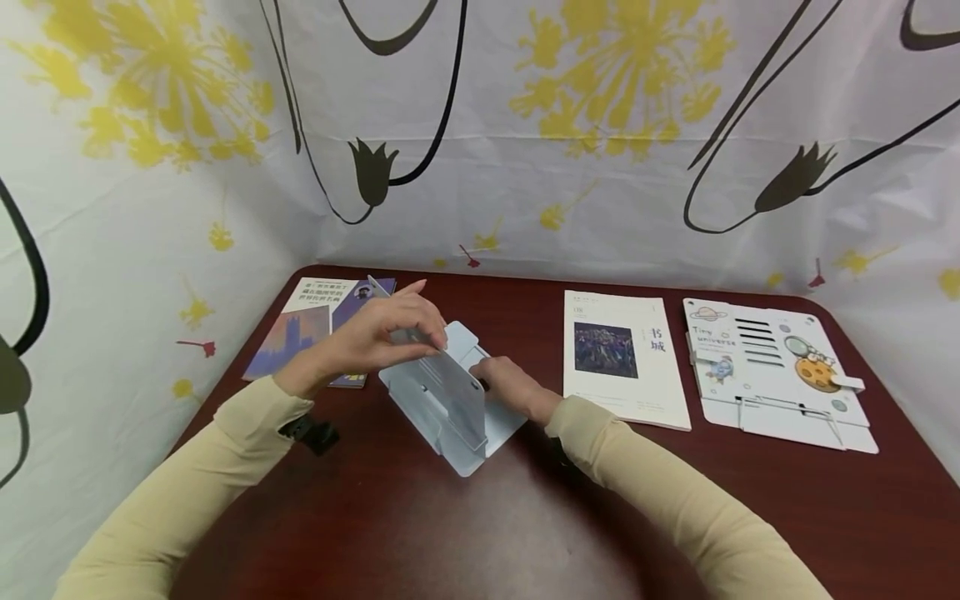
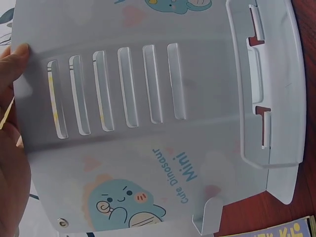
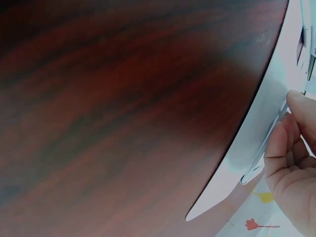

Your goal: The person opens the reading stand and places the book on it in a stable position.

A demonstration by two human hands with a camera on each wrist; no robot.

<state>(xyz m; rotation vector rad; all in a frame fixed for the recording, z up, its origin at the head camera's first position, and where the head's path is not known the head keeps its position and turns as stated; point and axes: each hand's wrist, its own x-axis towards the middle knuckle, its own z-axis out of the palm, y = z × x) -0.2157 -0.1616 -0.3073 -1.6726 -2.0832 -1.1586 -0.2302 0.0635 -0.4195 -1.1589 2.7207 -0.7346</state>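
A pale blue metal book stand [image 1: 457, 392] stands partly unfolded on the table, its back panel tilted up from its base. My left hand [image 1: 390, 325] pinches the panel's upper edge between thumb and fingers. The left wrist view shows the panel's printed face [image 2: 133, 98], with a cute dinosaur, several slots and a wire page holder at its lower end. Behind the panel, my right hand [image 1: 510, 385] is low over the base. In the right wrist view its thumb and fingers [image 3: 289, 133] pinch a thin part of the stand beside the flat base plate [image 3: 247, 143].
Two overlapping books [image 1: 307, 329] lie at the back left. A white book [image 1: 626, 396] lies right of the stand, and another white book stand [image 1: 776, 371] with a space print lies flat at the far right. A patterned cloth [image 1: 480, 208] hangs behind the dark red table [image 1: 480, 533].
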